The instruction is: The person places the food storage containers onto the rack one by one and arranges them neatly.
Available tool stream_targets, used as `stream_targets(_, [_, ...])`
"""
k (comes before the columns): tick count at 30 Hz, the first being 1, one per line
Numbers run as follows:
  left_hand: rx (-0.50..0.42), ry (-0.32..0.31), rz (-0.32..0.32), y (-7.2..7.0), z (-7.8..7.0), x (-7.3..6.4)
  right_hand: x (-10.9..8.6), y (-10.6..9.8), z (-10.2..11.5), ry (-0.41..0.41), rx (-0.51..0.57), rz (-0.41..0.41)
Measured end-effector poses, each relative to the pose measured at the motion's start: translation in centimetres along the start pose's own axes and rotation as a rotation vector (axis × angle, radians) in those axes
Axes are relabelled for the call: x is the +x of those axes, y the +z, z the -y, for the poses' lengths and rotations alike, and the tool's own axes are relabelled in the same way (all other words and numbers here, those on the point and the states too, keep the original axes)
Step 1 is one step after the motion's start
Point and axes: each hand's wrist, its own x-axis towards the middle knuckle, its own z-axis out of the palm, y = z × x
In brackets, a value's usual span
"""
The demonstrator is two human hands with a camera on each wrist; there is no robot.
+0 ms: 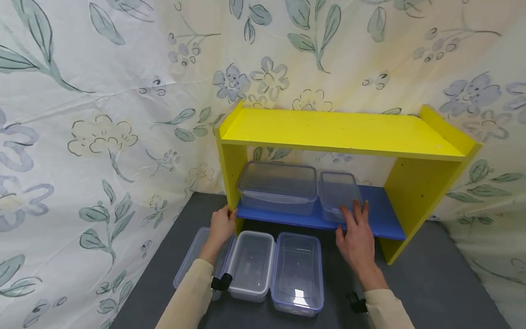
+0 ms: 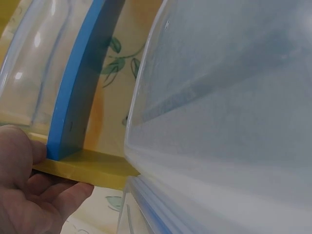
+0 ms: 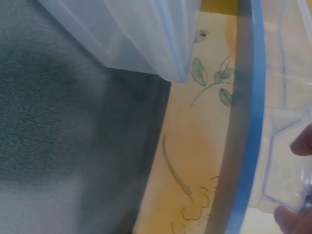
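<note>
My left hand grips the front edge of the left side panel of a yellow shelf unit, its thumb on one face and fingers curled behind. My right hand is at the front right corner of a small clear lidded food container on the blue shelf. Its fairly straight fingertips touch the container's front and right side. Left of it on the same shelf sits a larger clear food container with its lid on.
Below the shelf on the dark table stand a frosted container, a blue-rimmed container and another clear container, partly hidden by my left arm. The yellow top board spans above. Patterned cloth hangs behind.
</note>
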Motion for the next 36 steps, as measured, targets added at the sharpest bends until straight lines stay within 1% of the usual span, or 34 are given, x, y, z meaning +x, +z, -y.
stream_targets(2, [0.000,-0.006,0.003,0.0,0.0,0.0,0.1,0.0,0.1,0.000,0.014,0.007])
stream_targets(5, [0.002,-0.011,0.009,0.2,0.0,-0.1,-0.1,-0.3,0.3,-0.003,0.046,-0.027])
stream_targets(9, [-0.005,-0.009,0.010,0.4,-0.1,0.0,-0.7,-0.6,0.8,0.019,0.112,-0.143])
stream_targets(13, [-0.016,-0.008,0.015,0.5,-0.2,0.0,-1.4,-0.7,0.8,0.044,0.168,-0.257])
stream_targets(15, [-0.016,-0.010,0.010,0.5,-0.2,0.0,-1.8,-0.6,0.7,0.042,0.186,-0.288])
stream_targets(18, [-0.005,-0.014,0.000,0.5,-0.1,0.0,-2.5,-0.5,0.7,0.038,0.208,-0.294])
stream_targets(21, [-0.001,-0.012,0.000,0.4,0.0,0.0,-3.5,-0.2,0.7,0.015,0.226,-0.267])
stream_targets(25, [-0.001,-0.007,0.002,0.3,-0.1,0.2,-5.0,0.4,0.7,0.000,0.210,-0.160])
stream_targets(29, [-0.006,-0.008,-0.005,0.1,-0.1,0.2,-6.5,1.3,0.7,0.021,0.206,-0.042])
stream_targets(33, [-0.014,-0.002,-0.001,0.0,0.0,0.2,-7.8,1.9,1.0,0.084,0.243,0.099])
stream_targets(36, [-0.023,0.002,0.006,-0.2,0.2,0.0,-8.7,2.2,1.4,0.173,0.251,0.235])
